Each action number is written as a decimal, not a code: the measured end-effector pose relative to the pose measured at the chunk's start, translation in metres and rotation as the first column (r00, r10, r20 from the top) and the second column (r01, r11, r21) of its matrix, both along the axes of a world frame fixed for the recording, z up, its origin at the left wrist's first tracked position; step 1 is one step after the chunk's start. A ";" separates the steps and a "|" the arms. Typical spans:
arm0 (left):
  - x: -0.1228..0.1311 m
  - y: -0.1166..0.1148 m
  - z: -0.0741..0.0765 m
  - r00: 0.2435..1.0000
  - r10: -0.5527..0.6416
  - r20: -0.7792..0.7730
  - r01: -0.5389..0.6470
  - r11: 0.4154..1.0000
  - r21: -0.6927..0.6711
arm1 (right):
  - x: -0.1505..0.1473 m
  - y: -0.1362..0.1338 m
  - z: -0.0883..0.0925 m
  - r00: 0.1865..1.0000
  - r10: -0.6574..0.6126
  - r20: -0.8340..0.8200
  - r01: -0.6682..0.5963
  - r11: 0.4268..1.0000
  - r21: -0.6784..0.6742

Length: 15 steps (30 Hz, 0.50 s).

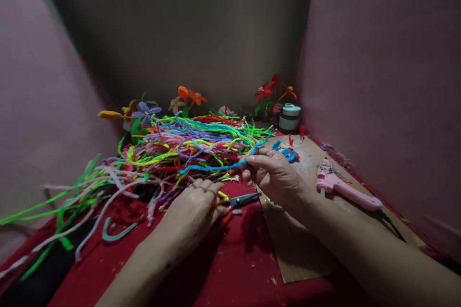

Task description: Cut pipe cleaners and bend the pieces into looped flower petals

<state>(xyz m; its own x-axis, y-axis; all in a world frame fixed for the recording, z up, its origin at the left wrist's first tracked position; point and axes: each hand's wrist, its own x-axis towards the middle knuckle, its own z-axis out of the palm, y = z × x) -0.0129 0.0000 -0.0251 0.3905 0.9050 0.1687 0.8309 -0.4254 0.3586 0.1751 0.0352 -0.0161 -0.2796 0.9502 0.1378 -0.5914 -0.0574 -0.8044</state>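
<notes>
My right hand [275, 172] pinches a blue pipe cleaner [212, 168] between thumb and fingers. One end of it stretches left across the pile, and the other sticks up past my fingertips. Lower and to the left, my left hand [198, 204] is closed around the handles of a pair of scissors [245, 199]. Their dark blades point right, just above the red cloth; my fingers partly cover the yellow and red-orange handles. Behind both hands lies a big heap of many-coloured pipe cleaners [201, 136].
A brown board [298, 254] lies at right, bearing a pink glue gun [347, 189] and a blue looped piece [288, 153]. Pipe-cleaner flowers [146, 112] and a lidded jar [289, 117] stand at the back. Scraps dot the red cloth [230, 273]. Walls rise on both sides.
</notes>
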 end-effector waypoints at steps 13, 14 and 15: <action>0.036 -0.009 0.008 0.262 0.371 0.891 0.020 0.921 -0.389 | -0.013 -0.017 -0.013 0.989 0.103 0.109 -0.107 0.993 0.039; 0.036 -0.009 0.007 0.273 0.381 0.883 0.001 0.918 -0.397 | -0.014 -0.018 -0.013 0.985 0.075 0.152 -0.082 0.996 0.042; 0.037 -0.009 0.008 0.290 0.385 0.876 -0.015 0.917 -0.398 | -0.014 -0.020 -0.014 0.978 0.039 0.203 -0.050 0.998 0.048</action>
